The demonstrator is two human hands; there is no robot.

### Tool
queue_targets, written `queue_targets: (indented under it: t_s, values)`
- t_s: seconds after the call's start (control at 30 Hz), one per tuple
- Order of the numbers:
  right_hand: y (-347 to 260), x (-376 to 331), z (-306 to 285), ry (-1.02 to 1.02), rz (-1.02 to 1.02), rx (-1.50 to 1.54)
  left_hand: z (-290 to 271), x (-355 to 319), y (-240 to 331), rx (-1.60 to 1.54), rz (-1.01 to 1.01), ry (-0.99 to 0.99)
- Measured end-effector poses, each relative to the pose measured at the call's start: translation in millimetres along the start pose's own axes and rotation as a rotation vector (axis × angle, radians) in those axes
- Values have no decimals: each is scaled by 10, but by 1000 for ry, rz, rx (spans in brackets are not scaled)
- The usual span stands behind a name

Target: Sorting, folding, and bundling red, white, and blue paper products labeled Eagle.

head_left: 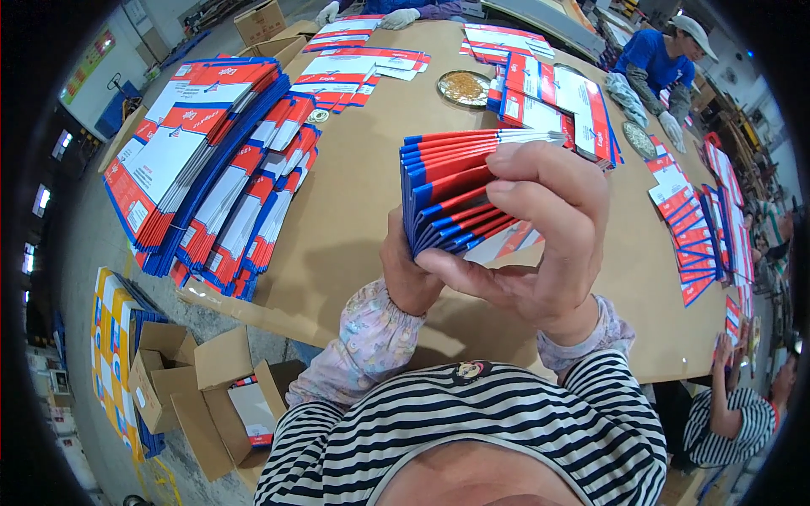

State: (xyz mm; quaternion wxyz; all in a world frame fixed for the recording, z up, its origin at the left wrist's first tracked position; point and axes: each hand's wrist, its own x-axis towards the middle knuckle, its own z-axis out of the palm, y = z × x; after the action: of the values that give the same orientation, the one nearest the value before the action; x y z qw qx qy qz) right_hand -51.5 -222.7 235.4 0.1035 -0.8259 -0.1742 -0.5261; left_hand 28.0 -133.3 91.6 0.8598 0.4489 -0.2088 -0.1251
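Observation:
In front of my chest is a bundle of flat red, white and blue printed cardboard sleeves (430, 181), its blue folded edges turned left and parted into layers. My left hand (408, 268) supports the bundle from its lower left, with most of its fingers hidden behind it. Curled around the right side is my right hand (553, 232), its thumb at the lower edges and its fingertips at the upper layers. Tall stacks of similar sleeves (190, 139) lean in rows on the table at the left.
The brown-covered table (354, 219) carries more sleeve piles (548, 101) and a round dish (463, 88) with orange-brown contents. Open cardboard boxes (221, 396) stand at the lower left. A person in blue (654, 63) works at the far right; gloved hands (399, 18) show at the far edge.

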Motion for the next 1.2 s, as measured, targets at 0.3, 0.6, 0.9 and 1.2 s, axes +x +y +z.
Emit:
queue_targets:
  t_s: [0.3,0.6,0.9,1.2]
  values:
    - [18,-32,34,19,-4,40,-24,-15,175,329,197,-104]
    - [-13,-40,38,16,-8,75,-75,2,-88,75,74,-8]
    - [-15,-38,3,1,40,105,-41,-13,150,308,220,-99]
    - [-18,-7,-19,15,10,61,-46,-2,240,537,347,-138]
